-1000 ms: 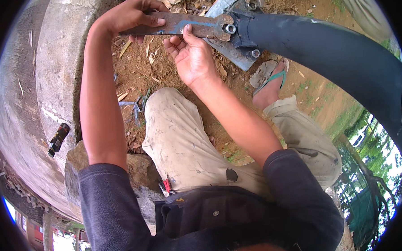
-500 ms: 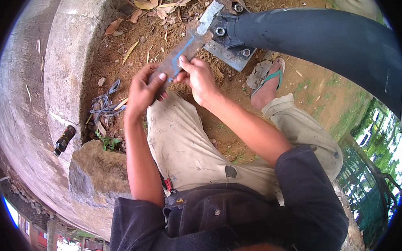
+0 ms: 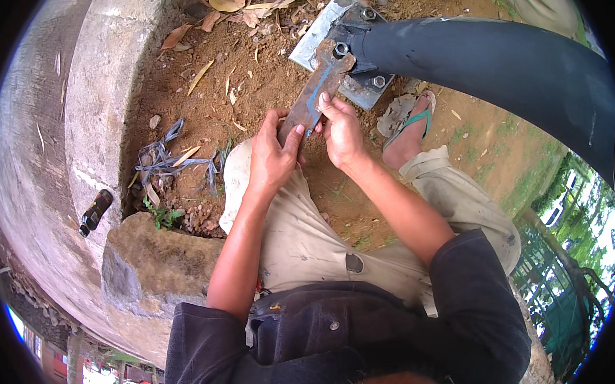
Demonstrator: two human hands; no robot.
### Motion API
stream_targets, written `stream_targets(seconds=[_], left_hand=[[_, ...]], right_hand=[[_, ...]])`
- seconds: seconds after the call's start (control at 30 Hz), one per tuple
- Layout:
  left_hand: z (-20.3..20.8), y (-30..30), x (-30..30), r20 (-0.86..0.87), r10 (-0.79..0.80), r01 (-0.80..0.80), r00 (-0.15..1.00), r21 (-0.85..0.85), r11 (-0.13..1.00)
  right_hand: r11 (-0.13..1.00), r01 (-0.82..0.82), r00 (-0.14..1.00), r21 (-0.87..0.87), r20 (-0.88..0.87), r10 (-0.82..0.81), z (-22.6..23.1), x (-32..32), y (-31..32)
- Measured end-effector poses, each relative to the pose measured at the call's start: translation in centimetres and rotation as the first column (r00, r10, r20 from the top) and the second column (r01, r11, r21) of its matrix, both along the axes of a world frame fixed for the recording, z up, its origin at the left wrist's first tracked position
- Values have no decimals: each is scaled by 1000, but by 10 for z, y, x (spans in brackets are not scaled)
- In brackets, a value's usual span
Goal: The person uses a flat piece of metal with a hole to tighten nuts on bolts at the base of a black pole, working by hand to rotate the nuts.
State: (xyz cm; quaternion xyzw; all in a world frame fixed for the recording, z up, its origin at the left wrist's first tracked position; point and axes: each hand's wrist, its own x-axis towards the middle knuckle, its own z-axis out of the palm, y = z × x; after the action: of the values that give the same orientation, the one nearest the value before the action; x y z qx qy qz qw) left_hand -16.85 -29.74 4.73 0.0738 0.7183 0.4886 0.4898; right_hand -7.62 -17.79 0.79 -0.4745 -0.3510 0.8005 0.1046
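A flat, rusty steel wrench [image 3: 315,92] with a blue line on its face is gripped by both of my hands. My left hand [image 3: 273,156] pinches its near end, thumb on top. Just to the right, my right hand [image 3: 342,132] holds the wrench's edge between thumb and fingers. The notched far end lies at a hex nut [image 3: 341,49] on a grey base plate [image 3: 308,49]; whether it is seated on the nut I cannot tell. A thick black curved pole [image 3: 480,54] rises from that plate. Another nut [image 3: 377,82] sits nearer.
To the left runs a concrete kerb [image 3: 100,84] with a small dark bottle [image 3: 96,212] lying on it. A large rock [image 3: 153,260] rests beside my left arm. Black plastic strips [image 3: 162,160] and dry leaves litter the soil. Another person's trouser leg [image 3: 536,3] shows at the top right.
Both hands have moved right with the wrench, turning it steeper. Its notched end has shifted from the plate's left edge to the nut. A dark shape at the plate's far side has drawn back.
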Motion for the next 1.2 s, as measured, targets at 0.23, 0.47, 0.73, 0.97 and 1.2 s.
stream_targets(seconds=[0.23,0.47,0.73,0.97,1.2], left_hand=[[-10,-1,-32,70,-101,102,992,-7,995],[-7,18,-162,-8,-500,498,866,-71,864],[-44,51,-219,-6,-606,606,796,16,796],[-32,-28,-52,172,25,-32,985,34,999],[-4,-4,2,60,118,-115,991,-45,992]], right_hand=[[999,-27,997,-47,-67,24,-11,-4,5],[970,96,978,-223,-160,-133,2,-72,-7],[923,254,934,-290,-173,-312,-9,-103,-10],[987,-122,992,-102,-56,117,-14,-19,-7],[992,-53,997,-114,-66,46,-2,2,5]])
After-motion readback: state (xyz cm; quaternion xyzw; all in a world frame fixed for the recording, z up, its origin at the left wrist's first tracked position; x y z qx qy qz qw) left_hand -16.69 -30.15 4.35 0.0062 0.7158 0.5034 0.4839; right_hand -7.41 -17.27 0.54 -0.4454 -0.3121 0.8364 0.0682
